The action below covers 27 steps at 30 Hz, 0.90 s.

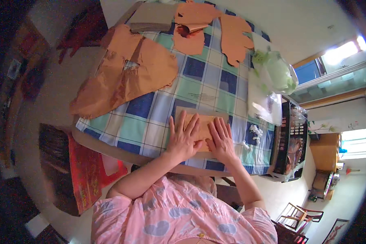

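Note:
A small tan sheet (202, 131) lies near the front edge of the table, on what looks like a greyish flat board (213, 115). My left hand (185, 136) rests flat on its left side with the fingers spread. On its right side lies my right hand (221, 140), fingers stretched out and pointing away from me. Neither hand grips anything. The palms hide part of the sheet, and I cannot tell whether it is paper or leather.
A checked cloth (189, 87) covers the table. Large tan sheets (138, 77) lie at the far left, with cut pieces (235, 38) at the back. White scraps (255, 132), clear plastic bags (276, 75) and a black crate (286, 138) are at the right. A red bag (85, 171) stands lower left.

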Tool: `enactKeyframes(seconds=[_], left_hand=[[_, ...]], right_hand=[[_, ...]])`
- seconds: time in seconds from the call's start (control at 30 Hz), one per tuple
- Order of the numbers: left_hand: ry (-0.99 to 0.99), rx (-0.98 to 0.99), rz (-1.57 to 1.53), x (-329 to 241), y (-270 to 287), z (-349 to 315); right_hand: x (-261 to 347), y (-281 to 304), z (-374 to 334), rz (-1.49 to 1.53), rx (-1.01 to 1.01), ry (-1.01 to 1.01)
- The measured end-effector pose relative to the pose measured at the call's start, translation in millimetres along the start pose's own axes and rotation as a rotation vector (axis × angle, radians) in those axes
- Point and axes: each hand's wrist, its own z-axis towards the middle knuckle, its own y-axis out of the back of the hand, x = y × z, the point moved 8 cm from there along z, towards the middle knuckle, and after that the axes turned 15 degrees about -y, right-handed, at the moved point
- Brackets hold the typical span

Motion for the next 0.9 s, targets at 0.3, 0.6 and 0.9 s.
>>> enactKeyframes(seconds=[0.3, 0.6, 0.9], left_hand=[[-0.005, -0.046, 0.030, 1, -3, 0], [-0.015, -0.079, 0.041, 1, -5, 2], [0.017, -0.043, 0.066, 2, -10, 2]], right_hand=[[15, 21, -61, -0.009, 0.130, 0.175], [32, 21, -72, -0.118, -0.010, 0.379], [33, 7, -63, -0.207, -0.053, 0.374]])
